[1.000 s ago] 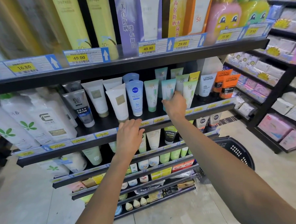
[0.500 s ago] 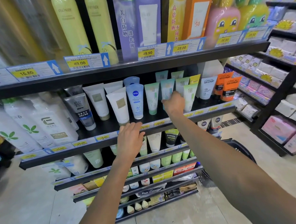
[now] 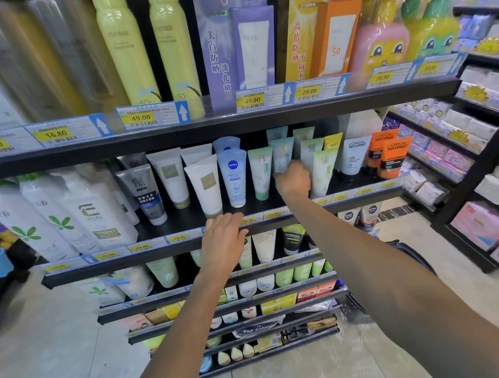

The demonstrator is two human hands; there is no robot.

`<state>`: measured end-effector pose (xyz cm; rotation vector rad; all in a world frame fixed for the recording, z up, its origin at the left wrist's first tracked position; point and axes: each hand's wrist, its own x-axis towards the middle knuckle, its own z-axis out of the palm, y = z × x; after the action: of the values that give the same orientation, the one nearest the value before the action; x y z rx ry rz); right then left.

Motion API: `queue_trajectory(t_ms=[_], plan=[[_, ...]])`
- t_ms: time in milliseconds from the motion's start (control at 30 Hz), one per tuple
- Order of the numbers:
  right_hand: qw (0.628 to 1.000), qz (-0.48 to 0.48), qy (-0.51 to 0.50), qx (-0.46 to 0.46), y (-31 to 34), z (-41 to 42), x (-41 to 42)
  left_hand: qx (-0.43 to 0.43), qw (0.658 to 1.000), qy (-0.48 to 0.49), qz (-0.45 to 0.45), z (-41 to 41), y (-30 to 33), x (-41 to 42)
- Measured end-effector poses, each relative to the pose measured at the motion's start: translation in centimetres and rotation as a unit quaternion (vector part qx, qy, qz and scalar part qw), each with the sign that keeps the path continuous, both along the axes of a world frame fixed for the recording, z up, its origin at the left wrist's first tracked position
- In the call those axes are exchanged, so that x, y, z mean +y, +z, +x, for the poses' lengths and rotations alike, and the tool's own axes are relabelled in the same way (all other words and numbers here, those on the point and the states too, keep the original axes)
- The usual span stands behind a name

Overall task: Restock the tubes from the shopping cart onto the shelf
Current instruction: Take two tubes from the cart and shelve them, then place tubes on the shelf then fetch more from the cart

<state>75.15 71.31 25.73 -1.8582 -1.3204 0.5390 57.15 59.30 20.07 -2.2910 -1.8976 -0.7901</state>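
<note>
Black metal shelf (image 3: pixel 359 195) at chest height carries a row of upright tubes, caps down, behind a strip of yellow price tags (image 3: pixel 273 215).

Right hand (image 3: pixel 293 181) is reached deep into this row and is curled around the lower part of a pale teal tube (image 3: pixel 282 153). That tube stands between a green-and-white tube (image 3: pixel 260 173) on its left and a light green tube (image 3: pixel 323 169) on its right, close against both. Whether its cap rests on the shelf cannot be told; the hand covers it.

Left hand (image 3: pixel 223 237) lies on the near edge of the same shelf, fingers straight and slightly spread, tips over the price strip just below a white tube (image 3: pixel 205 185). It holds nothing.

Further left in the row: a blue-capped tube (image 3: pixel 233 178), a second white tube (image 3: pixel 170 176) and a grey tube (image 3: pixel 143 189). To the far right stand two orange tubes (image 3: pixel 391 156).

The shopping cart (image 3: pixel 361 310) shows only as a dark meshed rim low on the right, largely hidden behind the right forearm; its contents cannot be seen.

Upper shelf holds tall yellow spray cans (image 3: pixel 123 50).
</note>
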Motion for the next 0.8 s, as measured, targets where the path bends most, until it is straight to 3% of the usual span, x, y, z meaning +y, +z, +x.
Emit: queue_trajectory(t_ms=[300,533,700,800], plan=[[0.996,-0.052,0.037,-0.068,0.1,0.4,-1.2,0.000,1.000,0.003,-0.018,0.0,0.4,-0.1],[0.984,0.015,0.111,-0.138,-0.8,1.1,-7.1,0.011,1.000,-0.011,0.007,0.1,-0.2,-0.7],[0.933,0.164,0.219,-0.236,-4.1,1.1,-14.3,0.017,0.999,0.006,0.034,-0.2,-1.3,-4.8],[0.893,0.156,0.311,-0.285,-7.8,0.4,-17.9,0.019,0.995,0.094,0.004,-0.7,-3.4,-9.8]])
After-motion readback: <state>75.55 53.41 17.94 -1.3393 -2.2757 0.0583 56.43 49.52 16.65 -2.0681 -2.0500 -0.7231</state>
